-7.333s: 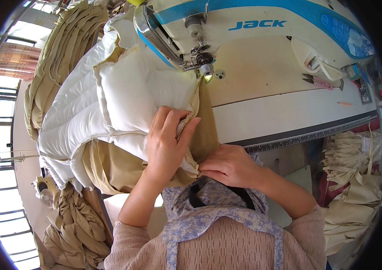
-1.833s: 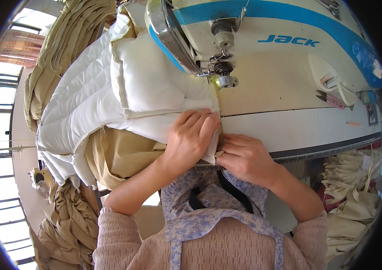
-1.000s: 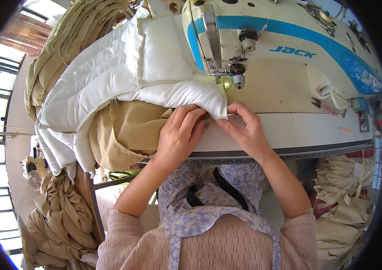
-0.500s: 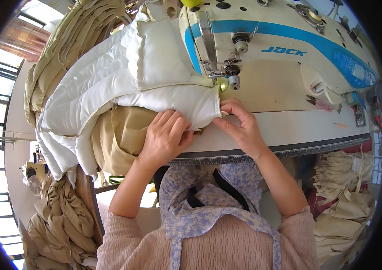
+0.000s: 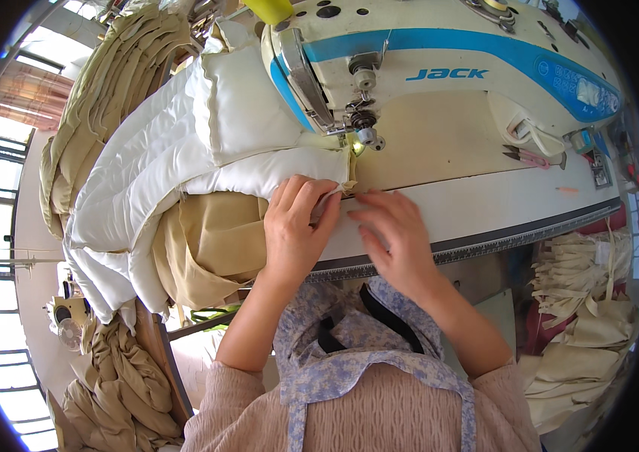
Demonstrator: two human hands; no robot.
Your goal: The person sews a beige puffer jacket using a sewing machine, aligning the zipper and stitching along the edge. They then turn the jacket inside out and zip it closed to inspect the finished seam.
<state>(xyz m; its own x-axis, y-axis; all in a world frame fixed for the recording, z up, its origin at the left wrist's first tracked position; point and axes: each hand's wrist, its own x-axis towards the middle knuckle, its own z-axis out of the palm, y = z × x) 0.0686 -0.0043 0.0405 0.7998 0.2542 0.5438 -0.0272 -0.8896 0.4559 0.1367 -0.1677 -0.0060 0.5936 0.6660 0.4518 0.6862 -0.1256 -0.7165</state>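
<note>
One white padded fabric panel (image 5: 248, 172) lies on the counter (image 5: 470, 200), reaching the needle end of the sewing machine (image 5: 410, 56). The left hand (image 5: 293, 226) pinches its near edge; the right hand (image 5: 398, 237), blurred, parts thumb from fingers beside it, apparently unladen. Tan cloth (image 5: 218, 237) bunches left of the hands. Pink-handled thread snips (image 5: 529, 157) rest farther right.

The padding (image 5: 251, 113) is gleaming plain white, while the cloth (image 5: 214, 237) is showing tan. The machine (image 5: 447, 60) is wearing cream with a blue band. The apron (image 5: 379, 373) is carrying a mottled lilac-blue print; its straps (image 5: 394, 316) are staying black. The sweater (image 5: 379, 410) is showing dusty pink in a wavy knit pattern. The ruler (image 5: 485, 239) is bearing pale marks on black, the snips (image 5: 534, 160) are showing pink handles, and the curtain (image 5: 29, 94) is displaying reddish checks.
</note>
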